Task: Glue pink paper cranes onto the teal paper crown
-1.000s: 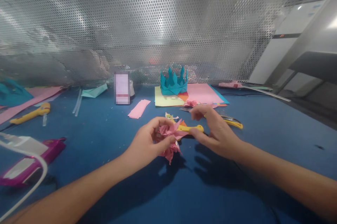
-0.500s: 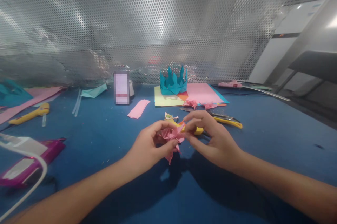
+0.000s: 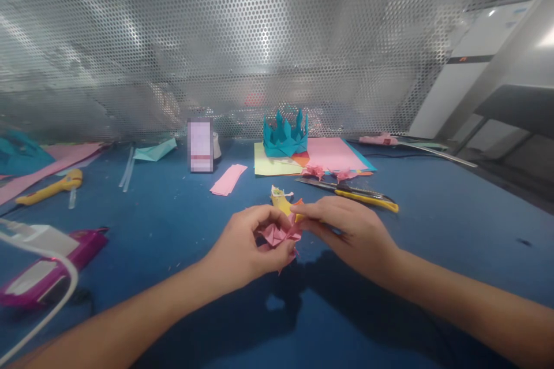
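Observation:
A crumpled pink folded paper piece (image 3: 279, 235) sits between my two hands, just above the blue table (image 3: 182, 213). My left hand (image 3: 246, 248) curls round its left and lower side, fingers closed on it. My right hand (image 3: 346, 230) pinches its upper right edge with thumb and fingertips. Right behind the hands lies a yellow tool (image 3: 282, 200), partly hidden by my fingers.
A yellow-handled utility knife (image 3: 351, 192) lies right of the hands. Behind are coloured paper sheets (image 3: 329, 154), a teal paper crown (image 3: 285, 135), small pink paper flowers (image 3: 313, 171), and a pink folded strip (image 3: 228, 179). A magenta glue gun (image 3: 47, 265) and another yellow knife (image 3: 52, 186) lie left.
My right hand left the yellow tool and closed in on the pink paper. Both hands sank a little lower and nearer together, uncovering the knife and flowers behind.

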Available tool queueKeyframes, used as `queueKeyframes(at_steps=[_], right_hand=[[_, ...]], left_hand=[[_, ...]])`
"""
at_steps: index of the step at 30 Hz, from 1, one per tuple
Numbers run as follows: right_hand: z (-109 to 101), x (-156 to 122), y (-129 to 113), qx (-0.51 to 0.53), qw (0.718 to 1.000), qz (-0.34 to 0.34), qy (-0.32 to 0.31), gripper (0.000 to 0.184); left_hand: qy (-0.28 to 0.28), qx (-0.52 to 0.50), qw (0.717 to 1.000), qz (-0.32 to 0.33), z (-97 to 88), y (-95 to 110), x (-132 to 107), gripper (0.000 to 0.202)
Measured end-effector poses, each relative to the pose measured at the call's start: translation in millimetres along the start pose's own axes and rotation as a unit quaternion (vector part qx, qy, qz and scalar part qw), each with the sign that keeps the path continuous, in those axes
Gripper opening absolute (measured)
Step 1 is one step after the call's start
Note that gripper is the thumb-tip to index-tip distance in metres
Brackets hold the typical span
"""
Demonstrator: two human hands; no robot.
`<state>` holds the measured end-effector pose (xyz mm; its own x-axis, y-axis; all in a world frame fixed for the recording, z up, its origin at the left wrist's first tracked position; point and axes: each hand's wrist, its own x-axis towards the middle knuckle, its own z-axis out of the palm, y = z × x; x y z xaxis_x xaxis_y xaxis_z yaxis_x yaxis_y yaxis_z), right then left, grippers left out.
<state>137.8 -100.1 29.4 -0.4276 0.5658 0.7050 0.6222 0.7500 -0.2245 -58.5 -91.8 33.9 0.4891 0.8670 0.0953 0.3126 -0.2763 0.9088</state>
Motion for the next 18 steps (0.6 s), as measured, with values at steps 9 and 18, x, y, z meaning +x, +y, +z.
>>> queueKeyframes(at_steps=[9,18], right_hand=[[-0.9,0.6,-0.2,0.011,1.0,-0.002,-0.02,0.017],[-1.0,2.2,0.4,0.015,0.999,0.012,-0.029,0.017]], left_hand=[[-0.021,-0.014,1.0,-0.002,-3.0,2.1,0.5,0.011],[-0.067,-0.046,0.997,-0.011,-7.7,0.0,2.4,0.011]])
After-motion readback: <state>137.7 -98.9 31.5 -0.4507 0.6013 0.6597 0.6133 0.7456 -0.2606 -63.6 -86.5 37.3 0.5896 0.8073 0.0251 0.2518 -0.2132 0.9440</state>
